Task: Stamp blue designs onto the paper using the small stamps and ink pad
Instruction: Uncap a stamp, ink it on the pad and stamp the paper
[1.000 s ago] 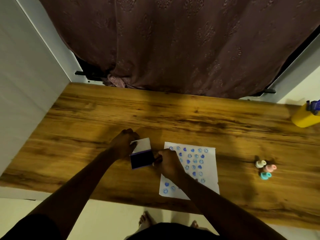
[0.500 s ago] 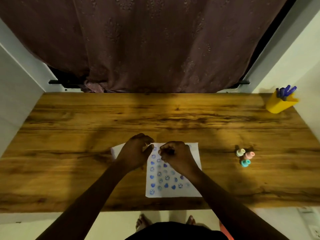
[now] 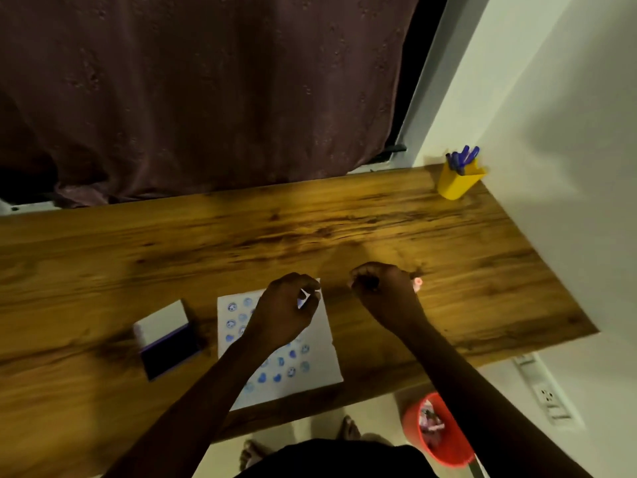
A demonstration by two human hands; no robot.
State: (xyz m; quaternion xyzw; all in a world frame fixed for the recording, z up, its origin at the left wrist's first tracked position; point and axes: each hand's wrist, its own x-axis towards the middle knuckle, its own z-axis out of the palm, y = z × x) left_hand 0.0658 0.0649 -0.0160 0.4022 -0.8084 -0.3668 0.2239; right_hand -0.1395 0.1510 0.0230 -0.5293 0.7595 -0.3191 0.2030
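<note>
The white paper lies on the wooden table near its front edge, covered with several blue stamped designs. My left hand rests over the sheet's upper right part, thumb and fingers pinched at the paper. The open ink pad, dark with a white lid, sits left of the sheet, apart from both hands. My right hand is curled into a fist right of the paper, against a pink small stamp. What the fist holds is hidden, and so are the other stamps.
A yellow cup with blue pens stands at the table's far right corner by the white wall. A dark curtain hangs behind the table. On the floor below the right edge sits a red bin, beside a wall socket.
My right hand went from the ink pad to the paper, then right to the stamps. My left hand left the pad and shifted across the sheet's top. The view swung right.
</note>
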